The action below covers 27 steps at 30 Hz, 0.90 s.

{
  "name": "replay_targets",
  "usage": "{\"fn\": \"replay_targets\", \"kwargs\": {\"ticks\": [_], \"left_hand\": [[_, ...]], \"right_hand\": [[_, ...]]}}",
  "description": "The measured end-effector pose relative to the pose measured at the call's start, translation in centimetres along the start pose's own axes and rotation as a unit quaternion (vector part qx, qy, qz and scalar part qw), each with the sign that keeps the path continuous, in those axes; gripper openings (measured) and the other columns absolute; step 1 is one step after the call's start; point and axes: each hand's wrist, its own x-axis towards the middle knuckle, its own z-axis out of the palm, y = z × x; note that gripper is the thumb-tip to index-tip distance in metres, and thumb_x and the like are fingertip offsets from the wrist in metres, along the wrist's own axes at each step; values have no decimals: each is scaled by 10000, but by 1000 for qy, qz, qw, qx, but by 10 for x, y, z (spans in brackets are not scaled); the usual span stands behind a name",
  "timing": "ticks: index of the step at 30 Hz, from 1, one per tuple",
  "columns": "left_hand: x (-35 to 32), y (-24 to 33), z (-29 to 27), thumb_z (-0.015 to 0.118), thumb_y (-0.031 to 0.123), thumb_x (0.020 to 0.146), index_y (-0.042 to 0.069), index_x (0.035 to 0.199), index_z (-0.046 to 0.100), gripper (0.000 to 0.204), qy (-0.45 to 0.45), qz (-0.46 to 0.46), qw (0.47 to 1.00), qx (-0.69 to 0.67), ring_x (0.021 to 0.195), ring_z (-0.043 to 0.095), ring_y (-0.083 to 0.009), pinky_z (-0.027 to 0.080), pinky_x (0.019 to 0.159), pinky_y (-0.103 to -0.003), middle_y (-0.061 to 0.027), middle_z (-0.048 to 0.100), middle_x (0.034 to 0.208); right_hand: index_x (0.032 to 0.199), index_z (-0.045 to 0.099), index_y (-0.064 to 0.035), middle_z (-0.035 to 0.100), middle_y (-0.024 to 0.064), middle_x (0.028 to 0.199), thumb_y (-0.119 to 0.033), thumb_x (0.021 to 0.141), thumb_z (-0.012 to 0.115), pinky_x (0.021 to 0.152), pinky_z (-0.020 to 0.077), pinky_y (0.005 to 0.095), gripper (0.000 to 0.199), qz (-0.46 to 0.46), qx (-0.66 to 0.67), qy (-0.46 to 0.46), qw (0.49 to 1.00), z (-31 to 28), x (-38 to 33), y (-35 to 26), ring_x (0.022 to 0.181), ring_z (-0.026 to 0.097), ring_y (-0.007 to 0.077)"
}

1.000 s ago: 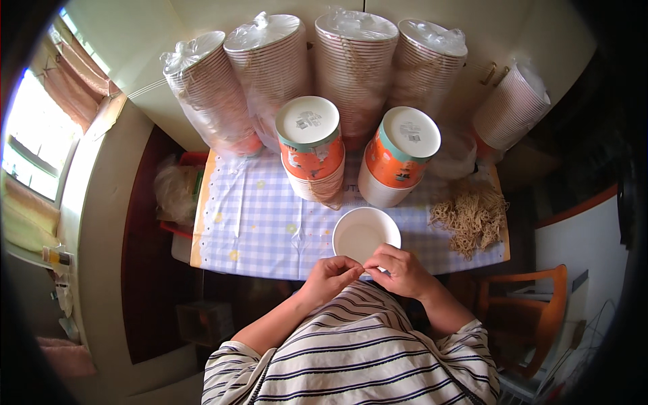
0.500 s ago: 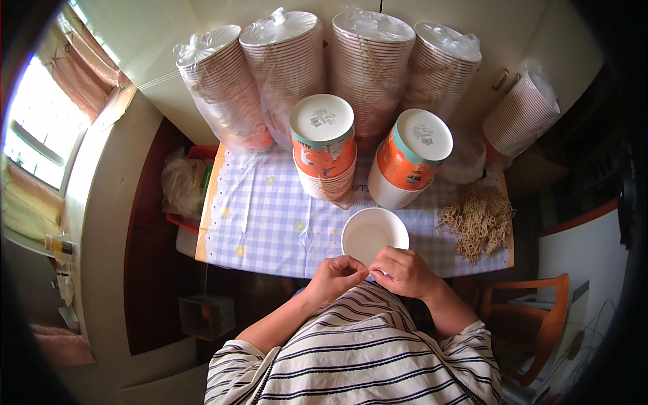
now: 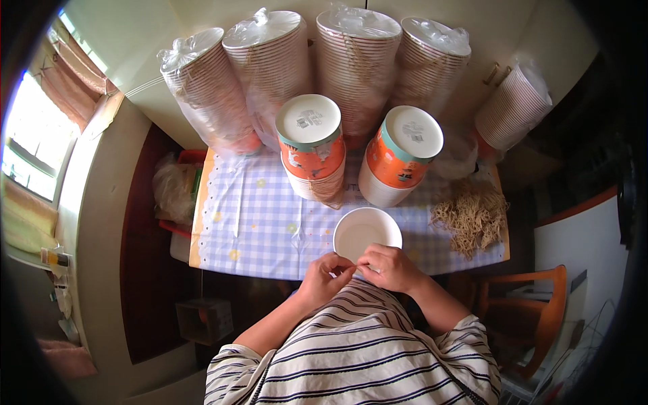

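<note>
My left hand [image 3: 324, 279] and my right hand [image 3: 391, 269] meet at the near edge of the table, thumbs and forefingers pinched together. Whatever is between the fingertips is too small to make out. Just beyond them stands a white paper tub [image 3: 378, 235], mouth up, its near rim partly covered by my fingers. Farther back are two stacks of upturned tubs: an orange and green tub [image 3: 312, 159] tops the left one, with tan strings draped down its side, and another orange tub [image 3: 395, 162] tops the right one. Tangled tan strings [image 3: 470, 217] lie in a heap at the right.
Tall stacks of tubs in clear plastic bags [image 3: 266, 74] line the back, with one leaning bagged stack [image 3: 514, 108] at the far right. A checked tablecloth [image 3: 260, 219] covers the table. A red bin [image 3: 192, 156] sits to the left, a wooden chair [image 3: 559, 304] to the right.
The whole view has shifted slightly, so things appear a little farther left. Both hands stay pinched close together in front of the tub; the left fingers look slightly more curled.
</note>
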Motion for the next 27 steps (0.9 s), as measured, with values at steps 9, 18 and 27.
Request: {"fn": "replay_targets", "kwargs": {"ticks": [9,18,27], "left_hand": [[70,-63,-25,610,133,851,-12,943,667,180,80,-31,995,41,593,565,-100,461,550,-253,-78,644,781],[101,-86,-30,601,138,846,-2,959,677,196,63,-36,994,83,633,581,-125,474,581,-274,-99,660,775],[115,-95,-30,591,125,851,-17,958,672,196,47,-35,996,60,692,570,-100,472,626,-263,-88,662,764]], "right_hand": [[740,617,-30,588,99,709,-65,760,637,582,468,338,45,189,33,150,970,37,30,70,640,597,246],[723,590,-53,598,104,757,-98,749,630,601,474,398,65,198,-101,161,962,62,36,97,682,595,298],[719,593,-54,598,106,752,-92,742,631,598,475,401,58,189,-103,174,961,66,41,96,675,594,301]]}}
